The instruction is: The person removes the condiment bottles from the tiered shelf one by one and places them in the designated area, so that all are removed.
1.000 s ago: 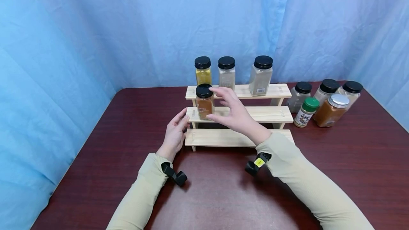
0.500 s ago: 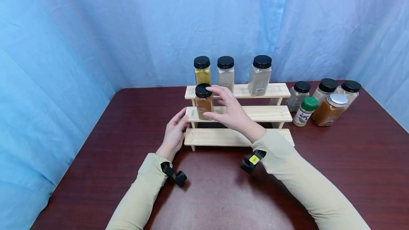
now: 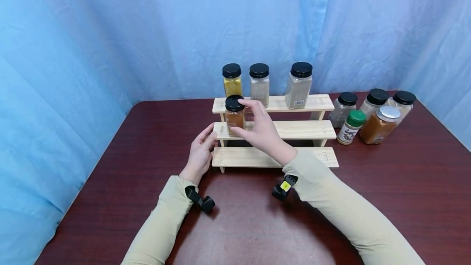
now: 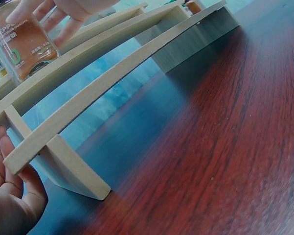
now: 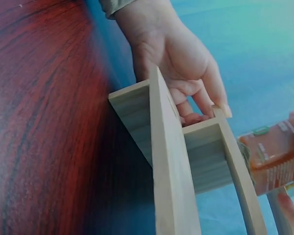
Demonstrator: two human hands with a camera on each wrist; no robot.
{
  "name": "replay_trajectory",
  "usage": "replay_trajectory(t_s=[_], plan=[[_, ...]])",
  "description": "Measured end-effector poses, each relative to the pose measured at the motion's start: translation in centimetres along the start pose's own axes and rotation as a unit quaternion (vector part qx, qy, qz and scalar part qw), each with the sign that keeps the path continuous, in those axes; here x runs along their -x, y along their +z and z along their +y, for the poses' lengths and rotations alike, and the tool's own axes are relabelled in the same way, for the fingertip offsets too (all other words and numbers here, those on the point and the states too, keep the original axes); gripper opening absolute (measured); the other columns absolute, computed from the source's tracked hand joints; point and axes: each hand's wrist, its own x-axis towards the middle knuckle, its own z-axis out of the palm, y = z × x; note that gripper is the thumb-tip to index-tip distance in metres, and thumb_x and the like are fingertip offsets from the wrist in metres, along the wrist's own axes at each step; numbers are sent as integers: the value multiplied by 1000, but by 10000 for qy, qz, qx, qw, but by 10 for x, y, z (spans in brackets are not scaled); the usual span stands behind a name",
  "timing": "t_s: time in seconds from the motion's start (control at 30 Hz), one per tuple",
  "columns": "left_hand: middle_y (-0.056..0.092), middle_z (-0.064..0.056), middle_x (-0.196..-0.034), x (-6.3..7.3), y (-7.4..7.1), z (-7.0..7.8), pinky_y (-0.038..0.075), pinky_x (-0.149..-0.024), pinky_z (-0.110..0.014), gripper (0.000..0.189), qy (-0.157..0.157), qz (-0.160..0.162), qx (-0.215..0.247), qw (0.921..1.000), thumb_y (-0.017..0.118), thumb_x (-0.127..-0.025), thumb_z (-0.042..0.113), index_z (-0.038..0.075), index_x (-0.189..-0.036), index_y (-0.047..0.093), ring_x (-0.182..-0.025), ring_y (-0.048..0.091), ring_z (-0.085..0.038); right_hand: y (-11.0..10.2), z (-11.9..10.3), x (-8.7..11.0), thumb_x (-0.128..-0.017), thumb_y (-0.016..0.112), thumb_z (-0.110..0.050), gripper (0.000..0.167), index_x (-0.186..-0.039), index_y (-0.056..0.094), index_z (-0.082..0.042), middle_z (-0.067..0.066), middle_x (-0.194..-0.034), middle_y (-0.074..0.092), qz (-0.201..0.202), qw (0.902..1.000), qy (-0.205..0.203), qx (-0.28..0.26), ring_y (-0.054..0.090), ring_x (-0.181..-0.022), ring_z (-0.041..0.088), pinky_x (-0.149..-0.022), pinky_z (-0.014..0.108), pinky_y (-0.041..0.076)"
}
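A square spice jar (image 3: 235, 117) with a black lid and reddish-brown powder stands at the left end of the middle shelf of a three-step wooden rack (image 3: 287, 130). My right hand (image 3: 262, 128) holds this jar from the right, thumb across its front low down and index finger up by the lid. In the left wrist view, the jar (image 4: 27, 46) shows a "pepper" label. At the rack's left end, my left hand (image 3: 200, 152) grips the middle shelf's edge. In the right wrist view, the left hand (image 5: 173, 54) has its thumb on that edge and its fingers curled beneath.
On the top shelf stand a yellow-filled jar (image 3: 232, 85) and two pale jars. Right of the rack, a green-capped bottle (image 3: 351, 128), a silver-lidded brown jar (image 3: 380, 126) and several black-lidded jars cluster on the dark red table (image 3: 368, 187). Blue curtains (image 3: 184, 32) surround the table.
My right hand and wrist have shifted left, bringing the thumb further across the jar's front. The left hand stays on the shelf's end.
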Motion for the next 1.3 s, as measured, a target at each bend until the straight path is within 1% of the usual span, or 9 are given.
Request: replay_trajectory(t_s=[0.13,0.33,0.5,0.63,0.87,1.13,1.23,1.3], plan=[[58,6,-94,1,0,0,48,-68,-22,44,-20,11,2,10000,47,-100,14,9,-144,41,-75,52,-9,5,-1,0,-78,79,-11,67,-132,41,-5,18,-129,45,234,9988,-57,433,50,-108,28,-88,43,48],[56,9,-85,1,0,1,46,-65,-21,44,10,-27,-50,10000,48,-100,14,10,-143,42,-73,51,-7,13,-5,-1,-75,82,-18,68,-129,42,-5,18,-126,46,619,9942,-135,865,53,-96,25,-77,35,50],[58,8,-88,0,-1,0,46,-66,-21,44,34,-48,-13,10000,48,-100,14,9,-144,41,-73,52,-7,19,-6,-2,-75,82,-19,66,-126,43,-4,18,-121,48,1018,9878,-320,1131,53,-85,25,-70,34,49],[59,7,-91,0,-1,0,47,-66,-21,43,21,-15,13,10000,48,-100,14,9,-143,43,-74,52,-7,22,-6,-2,-75,81,-18,64,-125,44,-4,18,-116,49,1216,9837,-469,1242,51,-78,25,-65,33,45],[60,10,-87,0,-2,-1,45,-64,-19,44,42,-31,45,10000,48,-100,13,8,-143,42,-73,51,-6,27,-4,-1,-76,79,-18,62,-125,44,-5,16,-105,47,1337,9828,-483,1179,49,-77,25,-63,32,44],[59,11,-84,-1,-1,-1,44,-64,-19,44,72,-45,68,9999,48,-100,11,7,-143,42,-72,51,-6,29,-3,2,-75,79,-13,62,-125,42,-5,18,-109,47,1482,9846,-429,818,51,-87,27,-70,38,48],[59,11,-84,-1,-2,-1,44,-64,-19,44,43,-50,75,9999,48,-100,12,7,-143,42,-72,51,-6,30,-2,4,-74,78,-11,61,-124,42,-4,18,-110,48,1580,9840,-497,657,53,-89,27,-73,39,48],[59,11,-85,-1,-2,-1,44,-64,-20,44,32,-55,71,10000,48,-100,12,7,-143,41,-72,51,-6,29,-1,6,-73,78,-9,61,-122,42,-4,19,-111,48,1664,9825,-613,563,54,-91,27,-75,38,49]])
